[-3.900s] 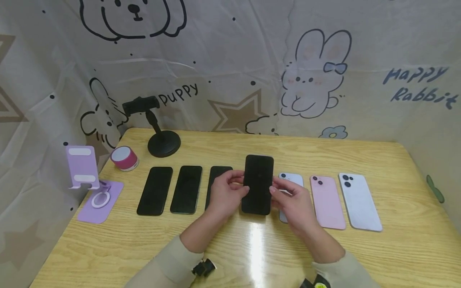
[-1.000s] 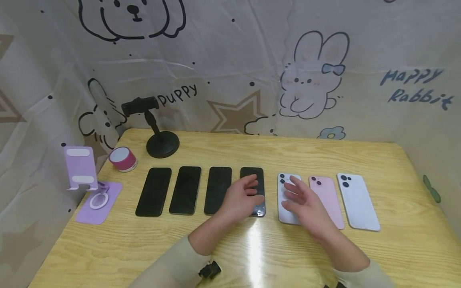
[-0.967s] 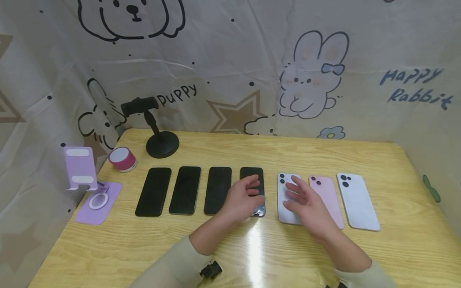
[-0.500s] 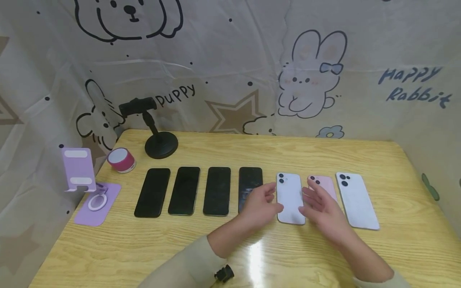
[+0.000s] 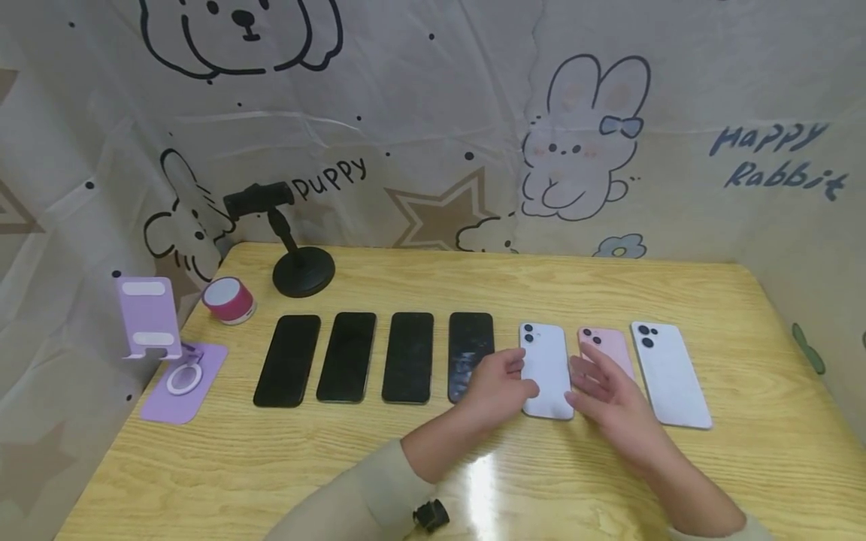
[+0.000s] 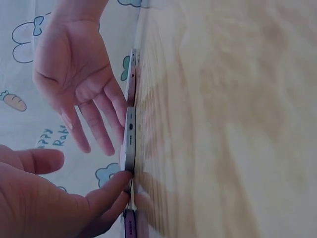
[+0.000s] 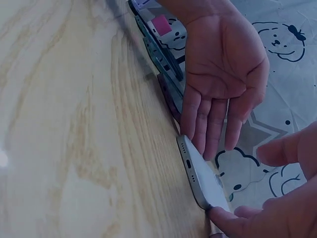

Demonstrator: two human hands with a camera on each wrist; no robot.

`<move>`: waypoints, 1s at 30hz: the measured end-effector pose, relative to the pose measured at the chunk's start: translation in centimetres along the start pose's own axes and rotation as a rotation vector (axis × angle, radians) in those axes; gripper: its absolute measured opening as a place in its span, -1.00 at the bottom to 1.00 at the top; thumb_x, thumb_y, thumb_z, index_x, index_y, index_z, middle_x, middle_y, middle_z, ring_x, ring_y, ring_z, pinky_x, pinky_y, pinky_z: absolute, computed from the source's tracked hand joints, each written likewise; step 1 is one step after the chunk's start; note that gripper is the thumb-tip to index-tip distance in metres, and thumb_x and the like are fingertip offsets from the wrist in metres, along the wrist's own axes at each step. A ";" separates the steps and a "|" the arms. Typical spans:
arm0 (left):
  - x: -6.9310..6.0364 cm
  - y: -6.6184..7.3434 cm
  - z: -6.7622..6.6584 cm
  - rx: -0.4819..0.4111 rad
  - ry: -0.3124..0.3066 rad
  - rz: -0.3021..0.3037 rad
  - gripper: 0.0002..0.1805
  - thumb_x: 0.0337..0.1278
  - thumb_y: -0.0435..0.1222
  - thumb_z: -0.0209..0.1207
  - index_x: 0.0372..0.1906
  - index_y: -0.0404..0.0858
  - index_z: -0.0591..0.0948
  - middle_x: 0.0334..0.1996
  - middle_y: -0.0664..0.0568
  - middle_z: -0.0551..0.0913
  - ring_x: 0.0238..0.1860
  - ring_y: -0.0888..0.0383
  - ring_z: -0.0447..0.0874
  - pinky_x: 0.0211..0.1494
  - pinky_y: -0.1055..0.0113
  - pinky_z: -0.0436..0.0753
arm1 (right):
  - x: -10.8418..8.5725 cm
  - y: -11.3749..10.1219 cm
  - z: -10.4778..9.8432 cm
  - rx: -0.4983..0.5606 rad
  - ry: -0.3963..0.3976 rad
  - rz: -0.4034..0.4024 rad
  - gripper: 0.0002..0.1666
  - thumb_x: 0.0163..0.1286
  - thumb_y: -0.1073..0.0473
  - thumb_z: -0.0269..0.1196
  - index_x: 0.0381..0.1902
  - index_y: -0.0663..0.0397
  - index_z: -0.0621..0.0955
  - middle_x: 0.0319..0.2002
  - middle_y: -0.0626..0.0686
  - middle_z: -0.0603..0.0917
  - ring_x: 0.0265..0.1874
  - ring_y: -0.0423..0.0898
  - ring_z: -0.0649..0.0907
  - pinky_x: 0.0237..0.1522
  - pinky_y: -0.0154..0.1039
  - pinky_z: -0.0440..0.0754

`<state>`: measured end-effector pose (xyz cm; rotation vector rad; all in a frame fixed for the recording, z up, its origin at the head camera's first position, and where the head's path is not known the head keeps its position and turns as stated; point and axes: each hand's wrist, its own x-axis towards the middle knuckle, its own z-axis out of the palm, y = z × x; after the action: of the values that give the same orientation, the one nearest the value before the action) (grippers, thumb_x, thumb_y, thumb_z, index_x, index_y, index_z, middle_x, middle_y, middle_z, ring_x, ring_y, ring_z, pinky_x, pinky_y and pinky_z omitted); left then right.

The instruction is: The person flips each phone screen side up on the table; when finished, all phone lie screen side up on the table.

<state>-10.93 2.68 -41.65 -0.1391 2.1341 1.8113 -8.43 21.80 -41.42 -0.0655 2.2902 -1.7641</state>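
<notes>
Plainly, in the head view, the pale phone [image 5: 548, 376] is lying camera-side up on the wooden table [image 5: 203, 481], between two loosely opened hands. The left hand [image 5: 497, 391] is resting at its left edge; the right hand [image 5: 612, 402] is hovering at its right edge, fingers parted, partly covering the pink phone [image 5: 609, 349]. Neither is gripping anything. Four black phones [image 5: 346, 357] are lying to the left (the nearest is catching a reflection), and a larger white phone [image 5: 673, 376] is lying to the right. In the left wrist view, a left fingertip is touching the pale phone's side, the thumb standing apart. In the right wrist view, a right fingertip is touching the opposite side.
</notes>
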 end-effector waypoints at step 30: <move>0.6 0.1 0.7 -0.252 0.135 -0.032 -0.40 -0.36 -0.78 0.29 -0.04 -0.32 0.61 -0.17 -0.06 0.58 -0.21 0.05 0.60 -0.24 0.30 0.66 | 0.7 0.6 -0.4 0.137 0.180 0.081 -0.10 0.15 0.59 0.34 0.45 0.30 0.30 0.37 0.32 0.32 0.02 -0.23 0.62 -0.02 -0.29 0.62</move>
<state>-11.37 3.43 -41.87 -0.3640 1.9670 2.0999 -9.14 22.21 -41.99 0.2161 2.2474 -1.9503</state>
